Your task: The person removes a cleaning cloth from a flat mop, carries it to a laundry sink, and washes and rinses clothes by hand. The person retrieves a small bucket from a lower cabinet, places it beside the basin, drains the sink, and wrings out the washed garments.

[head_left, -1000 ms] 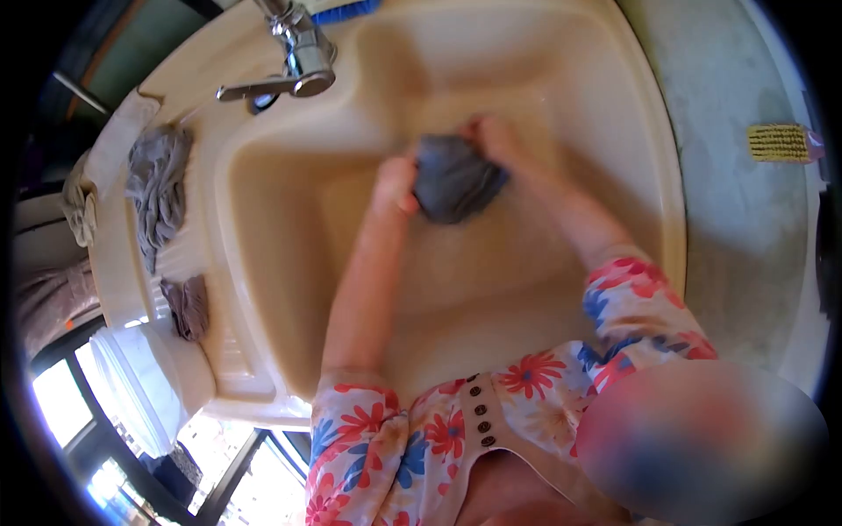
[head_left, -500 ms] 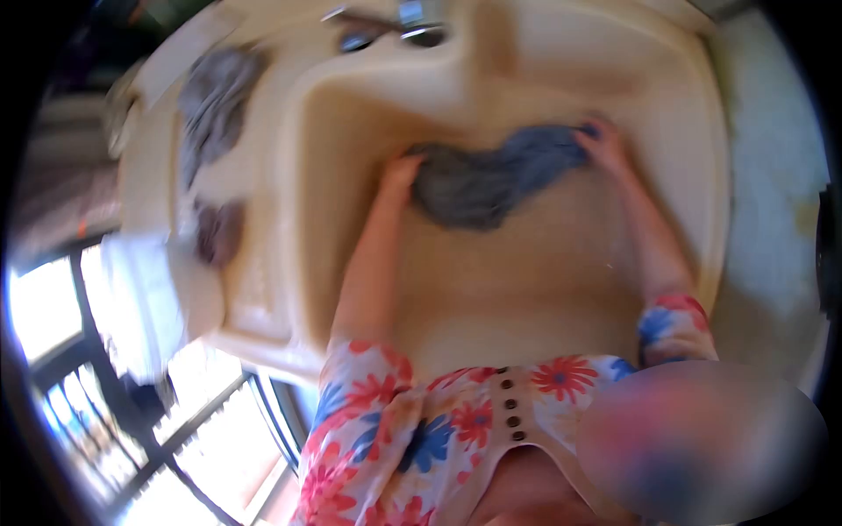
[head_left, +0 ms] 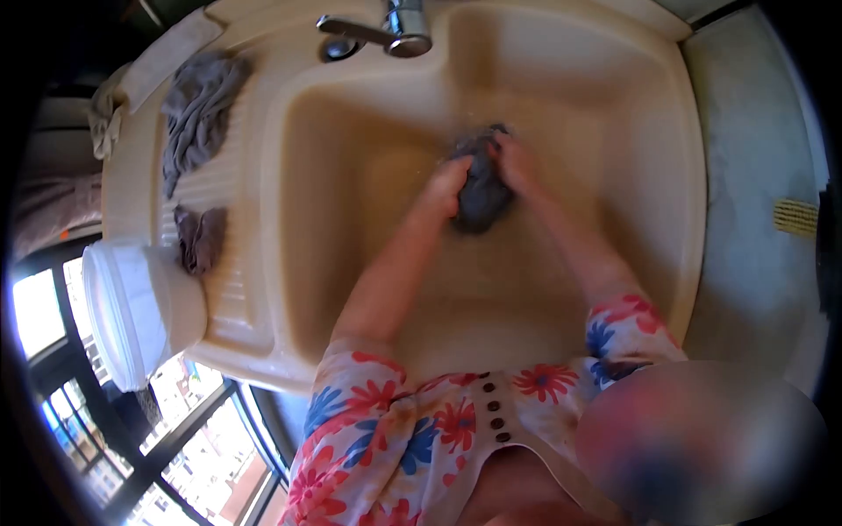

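A dark grey cloth (head_left: 482,195) is bunched up between my two hands, low in the sink (head_left: 289,175). My left hand (head_left: 450,186) is closed on its left side. On the upper right, my right hand (head_left: 511,165) has its fingers curled into the same cloth. The bunch is slightly blurred, and its folds hide some of my fingertips. What sort of garment or rag it is, I cannot make out.
A chrome tap (head_left: 407,33) stands at the sink's back. On the ribbed drainboard to the left lie a grey cloth (head_left: 200,110) and a small brown cloth (head_left: 200,237), beside a white bucket (head_left: 145,307). A bristly brush (head_left: 795,217) lies at far right.
My hands have come together from wide apart. The cloth, stretched sideways between them before, is now gathered into a compact bunch near the middle of the sink.
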Available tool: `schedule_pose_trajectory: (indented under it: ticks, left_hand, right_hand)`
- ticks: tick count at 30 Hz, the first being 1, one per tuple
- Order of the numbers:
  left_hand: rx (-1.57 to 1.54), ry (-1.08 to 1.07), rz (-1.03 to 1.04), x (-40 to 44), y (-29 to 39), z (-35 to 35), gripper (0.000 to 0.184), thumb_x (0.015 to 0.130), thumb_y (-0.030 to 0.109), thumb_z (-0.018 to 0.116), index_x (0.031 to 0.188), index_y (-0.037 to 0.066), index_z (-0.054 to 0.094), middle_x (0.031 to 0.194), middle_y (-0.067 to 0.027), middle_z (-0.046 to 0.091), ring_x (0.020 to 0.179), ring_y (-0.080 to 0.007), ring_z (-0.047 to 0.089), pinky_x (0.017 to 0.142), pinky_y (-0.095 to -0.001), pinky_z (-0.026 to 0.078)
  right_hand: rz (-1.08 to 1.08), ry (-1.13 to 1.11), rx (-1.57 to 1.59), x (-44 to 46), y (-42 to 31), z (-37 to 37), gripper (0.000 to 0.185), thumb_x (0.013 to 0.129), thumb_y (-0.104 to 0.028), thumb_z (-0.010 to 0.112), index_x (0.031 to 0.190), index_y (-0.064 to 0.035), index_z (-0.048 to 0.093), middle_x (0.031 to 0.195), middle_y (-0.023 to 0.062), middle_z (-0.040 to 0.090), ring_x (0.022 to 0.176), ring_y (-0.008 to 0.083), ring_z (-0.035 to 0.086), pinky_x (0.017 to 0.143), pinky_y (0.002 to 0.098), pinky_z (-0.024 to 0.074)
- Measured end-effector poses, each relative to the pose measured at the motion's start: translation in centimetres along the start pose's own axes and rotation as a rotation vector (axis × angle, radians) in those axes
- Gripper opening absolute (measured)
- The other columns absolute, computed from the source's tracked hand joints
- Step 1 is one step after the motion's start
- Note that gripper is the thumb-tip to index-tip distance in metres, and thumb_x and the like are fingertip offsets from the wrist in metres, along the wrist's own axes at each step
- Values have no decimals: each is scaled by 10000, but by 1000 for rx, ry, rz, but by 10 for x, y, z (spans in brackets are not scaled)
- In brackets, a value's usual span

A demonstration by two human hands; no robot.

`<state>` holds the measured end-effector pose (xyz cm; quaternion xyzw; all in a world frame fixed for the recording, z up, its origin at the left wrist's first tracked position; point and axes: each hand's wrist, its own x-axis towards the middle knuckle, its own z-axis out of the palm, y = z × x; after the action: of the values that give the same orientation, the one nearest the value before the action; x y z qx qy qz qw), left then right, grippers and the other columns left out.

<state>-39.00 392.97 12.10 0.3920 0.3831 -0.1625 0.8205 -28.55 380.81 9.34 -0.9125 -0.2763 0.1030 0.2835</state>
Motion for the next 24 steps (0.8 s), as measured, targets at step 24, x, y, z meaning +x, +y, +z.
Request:
schedule_pose_trajectory:
  ticks: [24]
  left_hand:
    - [416,395,156,-51,74,-83,415,727,210,611,1074,-2,528,961,-125,608,893,-254,578,765,-377,459]
  right_hand:
    - [133,-504,-756,14,48,-149,556,694,-421,650,1130,-106,510,1167,125,487,1082,309,452,841,517,386]
